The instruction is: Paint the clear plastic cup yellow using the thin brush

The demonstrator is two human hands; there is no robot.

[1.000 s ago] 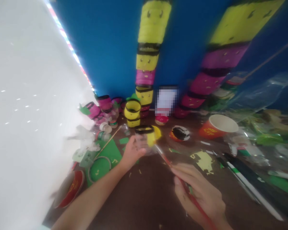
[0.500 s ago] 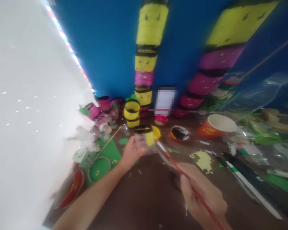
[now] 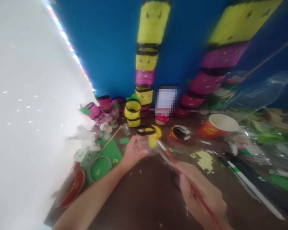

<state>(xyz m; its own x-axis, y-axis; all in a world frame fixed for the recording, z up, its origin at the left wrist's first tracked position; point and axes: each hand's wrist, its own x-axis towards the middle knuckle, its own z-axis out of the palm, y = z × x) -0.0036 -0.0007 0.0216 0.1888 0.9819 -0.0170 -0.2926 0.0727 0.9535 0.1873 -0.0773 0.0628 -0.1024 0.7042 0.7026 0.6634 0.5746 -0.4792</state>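
Note:
My left hand (image 3: 137, 150) is closed around a clear plastic cup (image 3: 144, 143) with a black-painted rim. A yellow painted patch shows on the cup's right side. In my right hand (image 3: 199, 188) is a red-handled paintbrush (image 3: 169, 156), its tip close to the yellow patch; whether it touches is too blurred to tell. Behind the cup lies a yellow paint container (image 3: 158, 131), partly hidden by it. To its right sits a small cut-down cup of black paint (image 3: 180, 132).
Yellow and magenta painted cups (image 3: 133, 111) stand at the back by the blue wall (image 3: 110, 48). An orange paper cup (image 3: 217, 125) and a white-green marker (image 3: 254, 188) lie right. Green sheets (image 3: 110, 151) and a red bowl (image 3: 73, 188) are left. Yellow scraps (image 3: 204, 159) dot the table.
The cup has tilted in my left hand, so its black rim now opens more toward me. My right hand and the paintbrush have barely moved.

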